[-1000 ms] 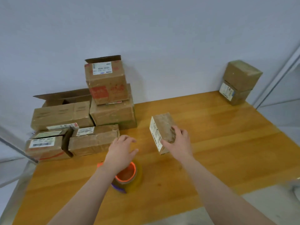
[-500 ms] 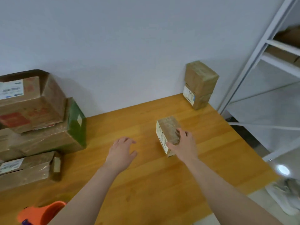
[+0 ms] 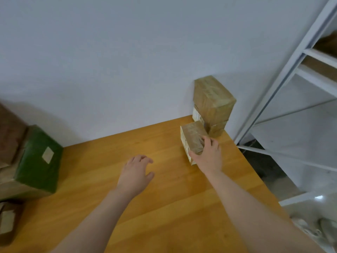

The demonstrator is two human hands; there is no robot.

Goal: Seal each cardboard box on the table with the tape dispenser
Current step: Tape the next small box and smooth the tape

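My right hand (image 3: 207,156) grips a small taped cardboard box (image 3: 192,136) by its near right corner, low over the wooden table (image 3: 145,198) at the far right. The box sits just in front of two stacked taped boxes (image 3: 212,103) against the wall. Over the middle of the table my left hand (image 3: 135,172) hovers with loosely spread fingers and holds nothing. The tape dispenser is out of view.
At the left edge stands a pile of boxes, one with a green side (image 3: 38,159), and another brown box (image 3: 9,220) lies below it. A white metal shelf rack (image 3: 299,79) rises right of the table. The table's right edge drops to the floor.
My right hand has carried the small box right and away, up to the stacked pair. The view swung right, so the orange dispenser left the frame. My left hand stayed empty.
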